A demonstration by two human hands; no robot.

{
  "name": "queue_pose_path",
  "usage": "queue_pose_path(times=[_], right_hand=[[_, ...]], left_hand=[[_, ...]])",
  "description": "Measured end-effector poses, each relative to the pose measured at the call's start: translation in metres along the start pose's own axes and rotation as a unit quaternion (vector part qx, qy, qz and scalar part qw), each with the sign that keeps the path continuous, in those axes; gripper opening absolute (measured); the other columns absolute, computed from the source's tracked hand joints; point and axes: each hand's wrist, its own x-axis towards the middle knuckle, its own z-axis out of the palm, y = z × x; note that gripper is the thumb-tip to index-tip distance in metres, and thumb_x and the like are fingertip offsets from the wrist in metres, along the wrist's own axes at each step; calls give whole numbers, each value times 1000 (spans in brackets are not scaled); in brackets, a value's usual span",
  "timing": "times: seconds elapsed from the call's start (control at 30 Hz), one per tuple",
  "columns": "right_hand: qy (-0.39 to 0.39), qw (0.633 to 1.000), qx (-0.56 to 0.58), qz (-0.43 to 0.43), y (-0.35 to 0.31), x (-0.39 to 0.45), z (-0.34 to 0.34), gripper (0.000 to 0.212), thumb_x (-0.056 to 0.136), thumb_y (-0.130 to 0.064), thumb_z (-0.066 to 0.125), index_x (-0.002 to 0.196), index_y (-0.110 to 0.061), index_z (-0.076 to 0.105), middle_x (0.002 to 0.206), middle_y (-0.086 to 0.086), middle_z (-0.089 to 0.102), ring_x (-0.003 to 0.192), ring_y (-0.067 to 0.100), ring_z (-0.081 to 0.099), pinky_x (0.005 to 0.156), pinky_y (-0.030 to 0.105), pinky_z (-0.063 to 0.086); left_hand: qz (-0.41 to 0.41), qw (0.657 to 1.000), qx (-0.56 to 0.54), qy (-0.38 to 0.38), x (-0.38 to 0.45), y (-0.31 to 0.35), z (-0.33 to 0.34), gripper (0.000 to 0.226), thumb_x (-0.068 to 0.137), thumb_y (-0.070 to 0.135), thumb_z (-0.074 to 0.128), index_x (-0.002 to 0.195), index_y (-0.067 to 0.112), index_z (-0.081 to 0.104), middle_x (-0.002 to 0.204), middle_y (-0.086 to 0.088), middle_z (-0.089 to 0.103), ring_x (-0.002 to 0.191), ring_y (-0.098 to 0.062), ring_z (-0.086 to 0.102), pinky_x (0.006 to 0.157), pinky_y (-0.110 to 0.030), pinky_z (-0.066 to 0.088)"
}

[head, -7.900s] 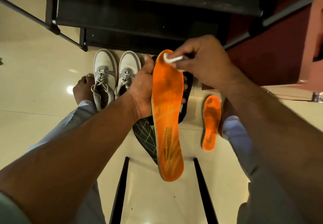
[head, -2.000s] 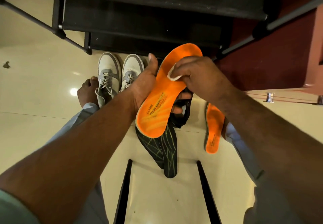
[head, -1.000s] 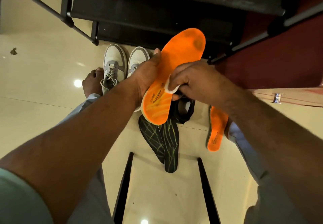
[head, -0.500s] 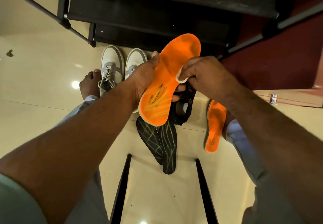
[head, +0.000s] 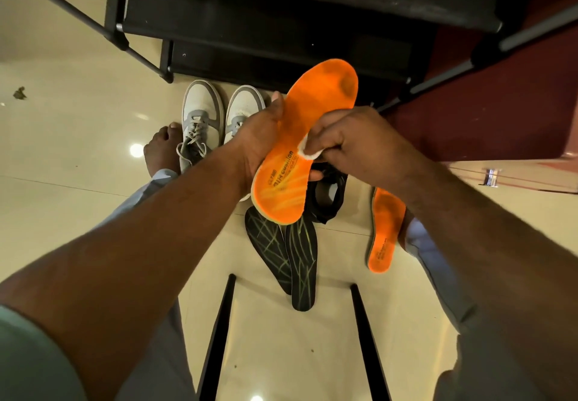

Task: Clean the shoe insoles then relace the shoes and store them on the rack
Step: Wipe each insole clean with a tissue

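My left hand (head: 255, 147) grips an orange insole (head: 308, 131) by its side, toe end tilted up and away. My right hand (head: 350, 144) pinches a small white wipe (head: 308, 153) against the insole's middle. A second orange insole (head: 384, 228) lies on the floor to the right, partly under my right arm. Two black insoles with yellow lines (head: 286, 250) lie side by side on the floor below the held one. A pair of white and grey laced sneakers (head: 215, 115) stands at the foot of the black shoe rack (head: 281, 18). A black shoe (head: 327, 197) is mostly hidden behind the insole.
My bare left foot (head: 161, 150) rests on the cream tiled floor beside the sneakers. Two black bars (head: 219, 331) run along the floor toward me. A dark red wall (head: 500, 94) stands to the right. A small scrap (head: 19, 93) lies far left.
My right hand has slid the wipe down the insole from near the toe toward its middle. The insole stays tilted in my left hand; earlier it hung upright.
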Motion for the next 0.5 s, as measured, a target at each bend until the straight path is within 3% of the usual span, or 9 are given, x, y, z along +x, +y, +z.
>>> queue_pose_path(times=[0.1, 0.2, 0.3, 0.37, 0.5], right_hand=[[-59, 996, 41, -45, -20, 0, 3, 22, 79, 1, 68, 98, -9, 75, 102, 2, 70, 95, 11, 63, 84, 23, 50], [3, 1000, 9, -14, 1, 3, 3, 24, 78, 5, 67, 98, -7, 75, 103, 5, 69, 98, 17, 64, 86, 30, 53], [49, 998, -25, 13, 14, 1, 1, 24, 76, 6, 65, 96, -4, 75, 101, 8, 70, 98, 24, 65, 84, 43, 54], [39, 998, -22, -41, 1, 0, 4, 22, 75, 0, 65, 93, -6, 76, 96, 6, 70, 94, 23, 65, 81, 37, 53], [-23, 993, -8, -119, -23, 1, 10, 22, 73, -9, 62, 91, -9, 76, 93, 4, 70, 91, 19, 63, 79, 26, 44]], left_hand=[[11, 1000, -10, 12, 2, 3, -2, 59, 103, 55, 25, 124, 8, 54, 96, -13, 76, 77, -26, 75, 60, -33, 58], [5, 1000, -12, -2, -1, 3, 0, 57, 103, 57, 24, 119, 12, 55, 79, -13, 75, 65, -28, 73, 52, -38, 59], [-8, 1000, -4, -18, -6, 4, 3, 62, 101, 61, 24, 132, 14, 52, 91, -17, 74, 72, -32, 74, 56, -43, 59], [-8, 1000, -13, -8, -5, 5, 2, 62, 102, 58, 26, 133, 11, 51, 89, -15, 73, 70, -30, 74, 55, -38, 58], [16, 1000, -26, -6, -4, 8, 0, 55, 104, 52, 26, 112, 7, 57, 71, -7, 74, 60, -18, 72, 49, -24, 55]])
